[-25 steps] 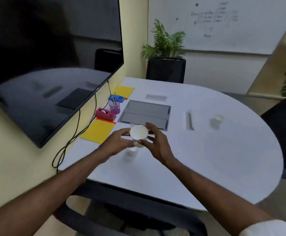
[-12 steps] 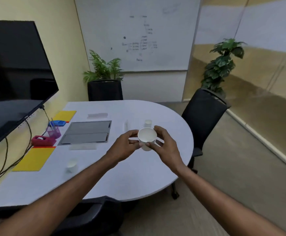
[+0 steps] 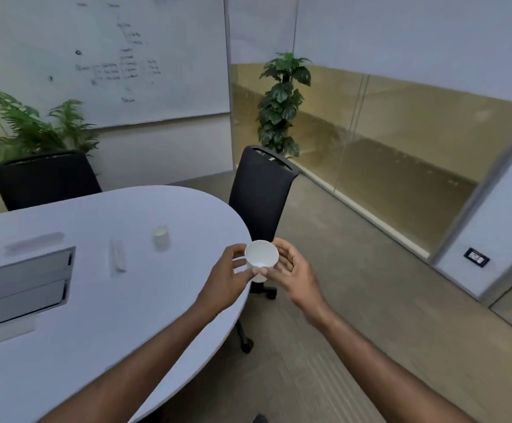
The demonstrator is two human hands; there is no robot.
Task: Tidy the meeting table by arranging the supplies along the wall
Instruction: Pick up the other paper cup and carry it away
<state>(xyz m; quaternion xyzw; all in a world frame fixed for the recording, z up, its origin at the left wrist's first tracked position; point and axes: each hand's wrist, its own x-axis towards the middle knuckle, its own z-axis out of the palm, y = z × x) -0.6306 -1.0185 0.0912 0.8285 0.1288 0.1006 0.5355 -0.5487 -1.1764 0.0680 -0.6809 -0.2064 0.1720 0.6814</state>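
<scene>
On the counter (image 3: 102,315) at about nine o'clock sits the grey recessed panel (image 3: 23,285), its flaps shut, so supplies have to go round it rather than on it. Toward eleven o'clock lies a pale flat strip (image 3: 35,243); nearer the middle lies a small white oblong (image 3: 117,258), too blurred to name, and just right of it a second paper cup (image 3: 160,236) stands upright. Both stand out in the open, probably waiting to be moved wallward.

At centre, the left hand (image 3: 224,280) pinches the white paper cup (image 3: 261,259) with thumb and fingertips at its side and base. The cup is in the air at the counter's right edge, mouth tilted toward the camera, apparently empty. The right hand (image 3: 294,271) cups it from the three o'clock side, fingers loosely curled against its wall, steadying it. Two hands on a light cup suggests it is being passed over or readied for stacking.

At one o'clock a black chair (image 3: 261,196) stands tucked against the counter.
</scene>
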